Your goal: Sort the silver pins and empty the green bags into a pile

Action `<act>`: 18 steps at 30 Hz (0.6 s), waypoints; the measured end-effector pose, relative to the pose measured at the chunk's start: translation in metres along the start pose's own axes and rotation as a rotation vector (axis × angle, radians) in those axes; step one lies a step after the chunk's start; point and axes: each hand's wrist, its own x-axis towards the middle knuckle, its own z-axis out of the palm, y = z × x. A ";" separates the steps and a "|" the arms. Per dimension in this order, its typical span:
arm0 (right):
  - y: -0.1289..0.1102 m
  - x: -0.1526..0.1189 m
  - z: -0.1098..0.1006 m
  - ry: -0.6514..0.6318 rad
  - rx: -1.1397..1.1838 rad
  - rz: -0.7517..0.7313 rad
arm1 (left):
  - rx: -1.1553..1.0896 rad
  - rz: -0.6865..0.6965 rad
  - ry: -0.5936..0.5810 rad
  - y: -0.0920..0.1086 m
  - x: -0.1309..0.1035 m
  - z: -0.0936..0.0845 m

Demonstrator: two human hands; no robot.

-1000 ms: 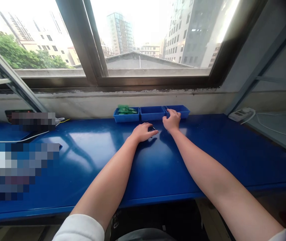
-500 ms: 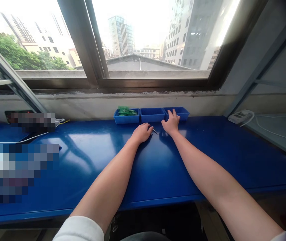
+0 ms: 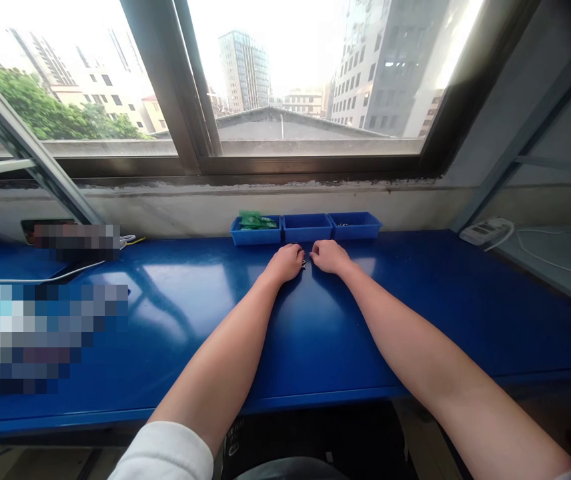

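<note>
Near the far edge of the table (image 3: 295, 347), the left hand (image 3: 286, 263) curled low over small metal pieces (image 3: 303, 265), some showing between it and the right hand (image 3: 330, 256). Both grips were bent inward; what either had hold of, I could not tell. Blue bins (image 3: 307, 234) stood just beyond. With both hands so near, a bump could perhaps have scattered the pieces across the glossy surface.
</note>
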 end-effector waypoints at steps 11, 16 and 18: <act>-0.002 -0.002 0.006 0.143 0.329 -0.221 | -0.018 0.059 0.083 0.008 -0.003 -0.008; -0.003 -0.001 0.005 0.176 0.561 -0.183 | -0.025 0.086 0.121 0.004 -0.002 -0.005; -0.003 0.000 0.005 0.173 0.653 -0.166 | -0.012 0.082 0.130 0.002 -0.001 -0.004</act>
